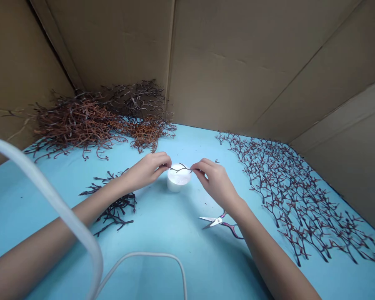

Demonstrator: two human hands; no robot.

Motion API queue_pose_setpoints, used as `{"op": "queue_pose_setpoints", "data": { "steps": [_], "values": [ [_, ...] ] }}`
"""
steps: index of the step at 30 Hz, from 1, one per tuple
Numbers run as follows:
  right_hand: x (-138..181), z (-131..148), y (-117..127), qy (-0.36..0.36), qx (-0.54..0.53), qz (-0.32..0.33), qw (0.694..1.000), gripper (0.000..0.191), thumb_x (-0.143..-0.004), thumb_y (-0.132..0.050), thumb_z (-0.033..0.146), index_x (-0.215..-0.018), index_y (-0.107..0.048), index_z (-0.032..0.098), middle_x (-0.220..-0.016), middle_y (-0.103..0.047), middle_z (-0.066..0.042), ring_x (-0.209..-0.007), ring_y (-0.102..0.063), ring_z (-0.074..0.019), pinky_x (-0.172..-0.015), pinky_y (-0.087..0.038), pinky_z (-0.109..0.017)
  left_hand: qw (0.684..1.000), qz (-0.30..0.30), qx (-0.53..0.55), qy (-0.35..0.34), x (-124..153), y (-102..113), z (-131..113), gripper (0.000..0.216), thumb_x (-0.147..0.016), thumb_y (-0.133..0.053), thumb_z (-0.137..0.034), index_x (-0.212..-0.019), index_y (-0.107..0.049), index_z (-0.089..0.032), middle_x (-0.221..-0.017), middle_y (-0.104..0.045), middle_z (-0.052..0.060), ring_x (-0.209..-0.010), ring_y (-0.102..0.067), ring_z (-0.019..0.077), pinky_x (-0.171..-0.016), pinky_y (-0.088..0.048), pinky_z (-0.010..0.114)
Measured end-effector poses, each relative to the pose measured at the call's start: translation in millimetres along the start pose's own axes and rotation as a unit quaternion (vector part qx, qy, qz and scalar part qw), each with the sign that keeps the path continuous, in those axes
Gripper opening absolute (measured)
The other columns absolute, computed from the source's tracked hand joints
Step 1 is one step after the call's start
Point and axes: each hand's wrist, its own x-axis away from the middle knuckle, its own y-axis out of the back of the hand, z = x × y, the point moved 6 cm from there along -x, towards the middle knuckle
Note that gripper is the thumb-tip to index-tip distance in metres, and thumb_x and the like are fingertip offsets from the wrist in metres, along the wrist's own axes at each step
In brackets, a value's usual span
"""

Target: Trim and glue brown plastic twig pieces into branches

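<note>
here both hands (150,168) (214,179) pinch a twig (180,168) above the white cup (178,180).

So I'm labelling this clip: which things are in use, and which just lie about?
In use: left hand, right hand, thin dark branched twig between them, small white round cup.
Lying about: purple-handled metal scissors, tangled brown twig heap, rows of dark twigs, small dark twig bundle.

Even, soft overhead light, faint shadows, sharp centre, curved wide-angle edges, blurred near cable (50,196).
</note>
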Motion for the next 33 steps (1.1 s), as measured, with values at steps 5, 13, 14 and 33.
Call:
{"op": "queue_pose_setpoints", "data": {
  "steps": [5, 13, 14, 33],
  "values": [
    [1.4, 0.1, -0.1, 0.018, 0.004, -0.009, 1.000, 0.020, -0.078, -0.041, 0.010, -0.079, -0.060, 0.014, -0.076, -0.057, -0.005, -0.063, -0.051, -0.0120, -0.058, -0.039, -0.022, 0.997, -0.061, -0.015, -0.044, 2.5, -0.6, -3.4, 0.018, -0.078, -0.038, -0.011, -0.071, -0.055, -0.013, -0.071, -0.050, 0.003, -0.066, -0.050, 0.0118, -0.060, -0.040, 0.022],
    [3.7, 2.1, -4.7, 0.026, 0.049, 0.005, 0.998, 0.022, -0.079, -0.038, 0.009, -0.078, -0.060, 0.015, -0.079, -0.056, -0.005, -0.064, -0.051, -0.0117, -0.057, -0.037, -0.021, 0.987, -0.077, -0.106, -0.091, 5.0, -4.2, -12.2, 0.026, -0.079, -0.035, -0.006, -0.072, -0.060, -0.012, -0.070, -0.050, 0.005, -0.064, -0.048, 0.0126, -0.058, -0.039, 0.023],
    [3.8, 2.3, -5.5, 0.028, 0.057, 0.006, 0.998, 0.023, -0.079, -0.038, 0.008, -0.079, -0.059, 0.015, -0.079, -0.056, -0.005, -0.064, -0.051, -0.0116, -0.057, -0.037, -0.021, 0.986, -0.077, -0.117, -0.093, 5.0, -4.8, -12.6, 0.027, -0.079, -0.034, -0.006, -0.072, -0.060, -0.011, -0.070, -0.050, 0.005, -0.064, -0.047, 0.0129, -0.058, -0.040, 0.024],
    [3.7, 5.2, 5.8, 0.037, 0.053, -0.049, 0.997, 0.026, -0.081, -0.034, 0.012, -0.079, -0.059, 0.015, -0.077, -0.055, -0.006, -0.063, -0.050, -0.0119, -0.055, -0.037, -0.021, 0.989, -0.098, -0.083, -0.070, 2.1, -0.9, -10.1, 0.023, -0.080, -0.035, -0.011, -0.075, -0.057, -0.014, -0.072, -0.051, 0.004, -0.066, -0.048, 0.0124, -0.061, -0.040, 0.024]
  ]
}}
